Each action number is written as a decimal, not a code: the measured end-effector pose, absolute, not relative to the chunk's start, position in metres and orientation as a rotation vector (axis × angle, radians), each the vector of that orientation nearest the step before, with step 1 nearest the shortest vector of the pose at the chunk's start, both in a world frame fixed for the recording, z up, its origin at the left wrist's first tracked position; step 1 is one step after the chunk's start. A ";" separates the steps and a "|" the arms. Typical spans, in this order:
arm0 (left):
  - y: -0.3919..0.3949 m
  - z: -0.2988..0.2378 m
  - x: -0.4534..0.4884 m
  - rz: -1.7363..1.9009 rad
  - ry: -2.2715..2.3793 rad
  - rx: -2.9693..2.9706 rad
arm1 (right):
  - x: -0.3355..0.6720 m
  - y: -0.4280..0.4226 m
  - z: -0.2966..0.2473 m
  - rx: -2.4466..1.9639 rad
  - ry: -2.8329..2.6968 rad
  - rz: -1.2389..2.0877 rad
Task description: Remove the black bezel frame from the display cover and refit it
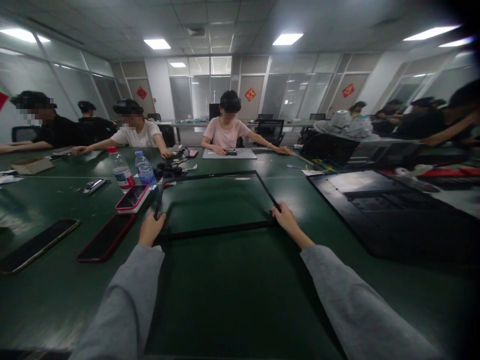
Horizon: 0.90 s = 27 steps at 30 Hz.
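Note:
A thin black rectangular frame (221, 230), looking like a screen bezel, is held up over the green table (240, 295). Through its open middle the table top shows. My left hand (150, 229) is closed around the frame's left side, near the lower corner. On the opposite side my right hand (288, 220) grips the right edge, also close to the lower corner. The frame's far edge leans away from me, past the hands. Just left of my left hand lie a pink-edged phone (132, 198) and a red-edged phone (107, 239).
Two plastic bottles, one red-capped (120, 170) and one blue-capped (145, 170), stand beyond the phones. Another phone (39, 245) lies far left. A large dark panel (393, 210) rests on the right. Black cables (168, 170) lie behind the frame. Several people sit around the table.

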<state>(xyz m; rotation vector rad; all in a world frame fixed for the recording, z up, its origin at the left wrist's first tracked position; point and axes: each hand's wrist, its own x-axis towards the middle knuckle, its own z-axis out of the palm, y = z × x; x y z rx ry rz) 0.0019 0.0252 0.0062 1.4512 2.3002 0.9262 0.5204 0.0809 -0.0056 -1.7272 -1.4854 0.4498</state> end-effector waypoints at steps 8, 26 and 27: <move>0.016 0.014 0.010 0.663 2.405 1.548 | 0.520 0.077 -0.006 -1.708 -1.495 0.428; 0.007 0.007 0.008 0.655 2.566 1.690 | 0.530 0.086 -0.020 -1.790 -1.710 0.023; 0.007 0.007 0.008 0.654 2.567 1.690 | 0.530 0.086 -0.020 -1.791 -1.714 0.019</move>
